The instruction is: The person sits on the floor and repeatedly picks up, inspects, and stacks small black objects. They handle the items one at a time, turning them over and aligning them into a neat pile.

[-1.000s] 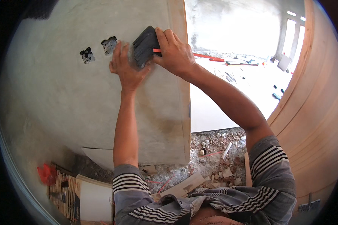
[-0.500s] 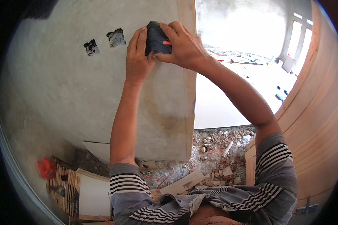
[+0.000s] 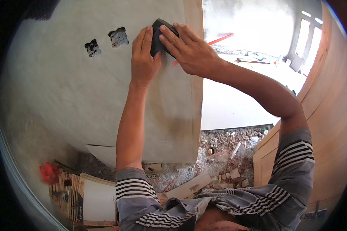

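Note:
A dark, blocky piece [image 3: 157, 41] with angled edges is held up against the plastered wall [image 3: 73, 84], close to its right edge. My left hand [image 3: 145, 63] grips its left side, fingers on top and thumb below. From the right, my right hand [image 3: 196, 54] lays its fingers across the block's face. A long thin red stick [image 3: 221, 39] runs slantwise through the right hand, one end showing below the fingers and the other past the wall's edge. What exactly the block is cannot be made out.
Two rough square holes [image 3: 118, 37] are cut in the wall, left of my hands. A wooden door [image 3: 320, 127] stands at the right. Rubble [image 3: 227, 154] and a plank [image 3: 189, 186] cover the floor below. A red plastic bag [image 3: 49, 173] lies lower left.
My right hand has shifted its grip, its fingers now flatter across the block. The red stick has swung from pointing end-on to lying slantwise. My right elbow has moved outward.

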`<act>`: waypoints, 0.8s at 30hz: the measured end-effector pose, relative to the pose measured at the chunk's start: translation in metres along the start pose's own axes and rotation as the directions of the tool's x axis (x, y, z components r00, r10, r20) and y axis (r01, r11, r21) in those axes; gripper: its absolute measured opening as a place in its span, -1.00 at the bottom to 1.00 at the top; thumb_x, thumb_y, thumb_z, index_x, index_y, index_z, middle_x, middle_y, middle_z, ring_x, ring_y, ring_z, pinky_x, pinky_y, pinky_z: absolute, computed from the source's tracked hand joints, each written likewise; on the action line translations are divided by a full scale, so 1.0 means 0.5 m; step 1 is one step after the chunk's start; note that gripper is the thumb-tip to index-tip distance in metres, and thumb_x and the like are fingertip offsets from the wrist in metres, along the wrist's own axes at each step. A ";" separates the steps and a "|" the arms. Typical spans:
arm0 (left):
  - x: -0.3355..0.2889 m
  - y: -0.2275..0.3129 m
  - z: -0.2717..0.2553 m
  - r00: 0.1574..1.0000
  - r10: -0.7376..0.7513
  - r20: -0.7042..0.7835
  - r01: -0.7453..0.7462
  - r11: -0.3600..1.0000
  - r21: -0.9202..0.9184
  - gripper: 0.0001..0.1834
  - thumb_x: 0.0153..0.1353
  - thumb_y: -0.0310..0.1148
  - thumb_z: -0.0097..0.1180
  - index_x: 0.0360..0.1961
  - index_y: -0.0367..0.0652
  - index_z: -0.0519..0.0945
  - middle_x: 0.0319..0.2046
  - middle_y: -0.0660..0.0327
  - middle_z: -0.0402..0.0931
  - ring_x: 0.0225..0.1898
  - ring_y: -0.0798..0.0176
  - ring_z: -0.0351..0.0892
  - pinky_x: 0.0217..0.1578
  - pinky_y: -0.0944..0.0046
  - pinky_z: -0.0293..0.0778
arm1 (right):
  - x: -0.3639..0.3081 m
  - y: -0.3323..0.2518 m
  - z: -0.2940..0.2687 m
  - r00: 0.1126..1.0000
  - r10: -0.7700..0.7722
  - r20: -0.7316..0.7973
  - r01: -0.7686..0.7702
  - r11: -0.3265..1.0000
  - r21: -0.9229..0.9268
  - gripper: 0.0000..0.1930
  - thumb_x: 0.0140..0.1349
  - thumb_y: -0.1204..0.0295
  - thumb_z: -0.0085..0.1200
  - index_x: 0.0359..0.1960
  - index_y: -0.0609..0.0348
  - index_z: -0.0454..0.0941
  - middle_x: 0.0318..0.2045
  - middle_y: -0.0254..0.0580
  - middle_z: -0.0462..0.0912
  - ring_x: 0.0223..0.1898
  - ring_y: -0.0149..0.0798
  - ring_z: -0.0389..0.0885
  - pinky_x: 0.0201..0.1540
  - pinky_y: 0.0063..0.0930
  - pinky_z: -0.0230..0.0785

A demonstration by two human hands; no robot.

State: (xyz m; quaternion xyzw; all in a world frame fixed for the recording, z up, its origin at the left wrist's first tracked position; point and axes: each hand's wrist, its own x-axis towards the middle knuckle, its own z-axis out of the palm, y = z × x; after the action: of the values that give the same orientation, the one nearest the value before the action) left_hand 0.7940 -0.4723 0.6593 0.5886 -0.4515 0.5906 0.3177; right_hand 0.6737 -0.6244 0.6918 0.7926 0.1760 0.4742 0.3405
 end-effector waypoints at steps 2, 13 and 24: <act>-0.002 0.002 0.001 1.000 0.024 -0.013 -0.024 0.999 0.047 -0.25 -0.12 -0.67 0.25 0.22 -0.33 0.40 0.15 0.00 0.44 0.15 -0.06 0.44 0.14 0.09 0.46 | -0.009 0.000 0.000 0.995 -0.015 -0.100 0.009 0.999 -0.053 -0.34 0.16 0.19 0.16 0.28 0.24 0.37 0.36 0.01 0.26 0.40 -0.05 0.17 0.37 -0.06 0.07; -0.012 0.003 0.011 0.999 0.025 -0.038 -0.023 0.999 0.039 -0.23 -0.14 -0.65 0.25 0.22 -0.33 0.37 0.12 -0.06 0.43 0.12 -0.10 0.44 0.13 0.06 0.46 | -0.032 -0.011 0.028 0.990 0.005 -0.143 0.012 0.993 0.118 -0.34 0.25 0.10 0.09 0.33 0.17 0.32 0.43 -0.18 0.19 0.48 -0.22 0.03 0.44 -0.06 -0.04; 0.009 0.021 -0.005 0.997 0.011 -0.083 -0.012 1.000 -0.005 -0.19 -0.04 -0.62 0.17 0.33 -0.35 0.22 0.14 -0.14 0.22 0.17 -0.16 0.27 0.15 0.01 0.40 | -0.126 0.008 -0.051 0.917 0.351 -0.188 -0.197 0.811 0.551 -0.39 0.24 0.38 0.15 0.30 0.27 0.25 0.39 0.00 0.18 0.40 0.02 0.16 0.38 0.00 0.07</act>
State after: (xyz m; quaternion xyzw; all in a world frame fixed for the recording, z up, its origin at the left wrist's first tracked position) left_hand 0.7830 -0.4747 0.6626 0.5602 -0.4429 0.6151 0.3341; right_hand 0.6206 -0.6556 0.6631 0.7965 0.2270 0.5603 0.0116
